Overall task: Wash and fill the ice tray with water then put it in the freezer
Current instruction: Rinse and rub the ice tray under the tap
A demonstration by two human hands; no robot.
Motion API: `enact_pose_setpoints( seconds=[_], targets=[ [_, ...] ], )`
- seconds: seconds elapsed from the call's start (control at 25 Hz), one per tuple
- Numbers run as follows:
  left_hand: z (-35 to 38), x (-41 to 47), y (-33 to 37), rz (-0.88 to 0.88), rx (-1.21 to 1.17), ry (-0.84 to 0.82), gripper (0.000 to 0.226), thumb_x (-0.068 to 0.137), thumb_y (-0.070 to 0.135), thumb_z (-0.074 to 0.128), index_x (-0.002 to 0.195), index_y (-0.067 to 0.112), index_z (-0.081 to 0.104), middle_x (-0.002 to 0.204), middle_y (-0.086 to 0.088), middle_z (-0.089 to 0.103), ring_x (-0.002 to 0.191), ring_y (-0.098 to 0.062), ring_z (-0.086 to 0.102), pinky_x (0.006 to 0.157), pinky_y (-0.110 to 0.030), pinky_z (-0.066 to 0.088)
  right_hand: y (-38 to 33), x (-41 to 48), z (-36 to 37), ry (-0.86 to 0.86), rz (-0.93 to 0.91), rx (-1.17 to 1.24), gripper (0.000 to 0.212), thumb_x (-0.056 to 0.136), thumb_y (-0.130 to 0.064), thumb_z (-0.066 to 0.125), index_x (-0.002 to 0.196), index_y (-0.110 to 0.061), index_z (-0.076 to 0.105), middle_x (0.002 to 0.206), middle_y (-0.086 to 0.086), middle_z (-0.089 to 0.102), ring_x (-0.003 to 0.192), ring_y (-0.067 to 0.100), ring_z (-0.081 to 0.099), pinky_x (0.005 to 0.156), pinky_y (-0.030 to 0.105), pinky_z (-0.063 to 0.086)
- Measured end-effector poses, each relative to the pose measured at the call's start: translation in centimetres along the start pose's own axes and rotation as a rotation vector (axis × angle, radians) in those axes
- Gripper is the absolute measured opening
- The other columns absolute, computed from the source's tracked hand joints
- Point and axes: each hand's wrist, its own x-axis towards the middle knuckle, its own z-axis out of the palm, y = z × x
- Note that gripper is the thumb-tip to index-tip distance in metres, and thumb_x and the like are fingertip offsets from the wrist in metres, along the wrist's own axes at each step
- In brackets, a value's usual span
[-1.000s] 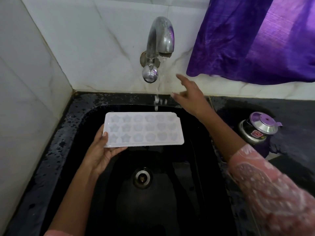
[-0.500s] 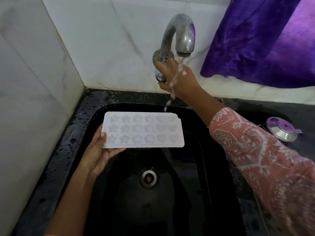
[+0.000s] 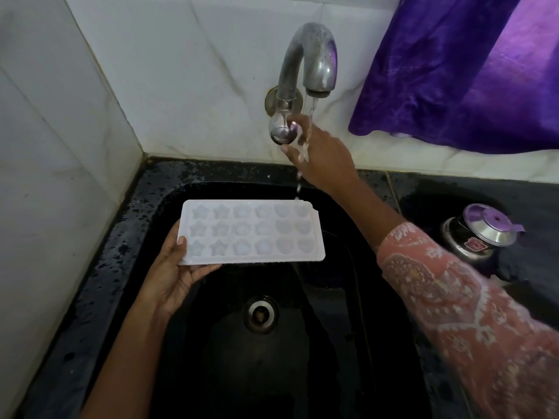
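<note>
A white ice tray [image 3: 251,232] with star and round moulds is held level over the black sink [image 3: 302,373]. My left hand [image 3: 172,273] grips its left end, thumb on top and fingers underneath. My right hand [image 3: 323,155] is raised to the metal tap [image 3: 305,62], with a finger and the thumb pinching the round tap knob [image 3: 281,133]. A thin stream of water [image 3: 304,140] falls from the spout, runs past my right hand and lands at the tray's far right corner.
The drain [image 3: 260,313] sits in the sink's middle below the tray. A steel container with a lid [image 3: 481,234] stands on the wet black counter at the right. A purple cloth [image 3: 459,71] hangs over the tiled wall behind.
My right hand rose from beside the stream to the tap knob and took hold of it. My left hand and the tray have stayed in place under the spout.
</note>
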Motion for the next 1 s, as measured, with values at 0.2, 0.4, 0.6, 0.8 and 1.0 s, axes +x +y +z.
enact_pose_setpoints(
  seconds=[0.2,0.4,0.6,0.8,1.0],
  targets=[
    [0.3,-0.4,-0.5,-0.017,-0.011,-0.027,0.040,0.100,0.017,0.033,0.138,0.027,0.042,0.115,0.006,0.065,0.089,-0.015,0.070,0.062,-0.035,0.060,2.5,-8.3,2.8,-0.166,0.242,0.210,0.047,0.095,-0.026,0.047,0.140,-0.022,0.034,0.113,0.015,0.056,0.105,0.033,0.055,0.088,0.042,0.046],
    [0.7,-0.9,-0.5,-0.047,-0.062,-0.024,0.045,0.100,0.016,0.035,0.143,0.028,0.036,0.120,0.005,0.060,0.085,-0.015,0.071,0.061,-0.037,0.060,2.2,-12.5,2.8,-0.292,0.306,0.219,0.046,0.097,-0.030,0.044,0.141,-0.027,0.034,0.126,0.014,0.049,0.113,0.031,0.049,0.093,0.038,0.042],
    [1.0,-1.7,-0.2,-0.068,-0.040,-0.074,0.046,0.099,0.016,0.037,0.142,0.032,0.036,0.121,0.005,0.060,0.091,-0.016,0.070,0.064,-0.036,0.059,1.6,-13.1,2.1,-0.247,0.304,0.208,0.043,0.096,-0.034,0.045,0.139,-0.027,0.040,0.123,0.010,0.045,0.110,0.026,0.046,0.084,0.029,0.038],
    [1.3,-2.2,-0.1,-0.093,-0.045,-0.152,0.046,0.099,0.021,0.036,0.142,0.036,0.035,0.131,0.000,0.057,0.104,-0.027,0.065,0.072,-0.045,0.058,1.4,-13.4,1.6,-0.247,0.336,0.186,0.049,0.091,-0.047,0.048,0.136,-0.029,0.044,0.121,0.007,0.040,0.110,0.022,0.046,0.085,0.028,0.041],
    [1.8,-2.1,-0.3,-0.087,-0.090,-0.138,0.045,0.099,0.017,0.036,0.142,0.031,0.037,0.130,0.000,0.056,0.100,-0.022,0.067,0.067,-0.039,0.059,1.5,-13.5,1.2,-0.283,0.317,0.037,0.052,0.091,-0.052,0.046,0.136,-0.028,0.043,0.119,0.007,0.039,0.108,0.023,0.045,0.076,0.026,0.039]
  ],
)
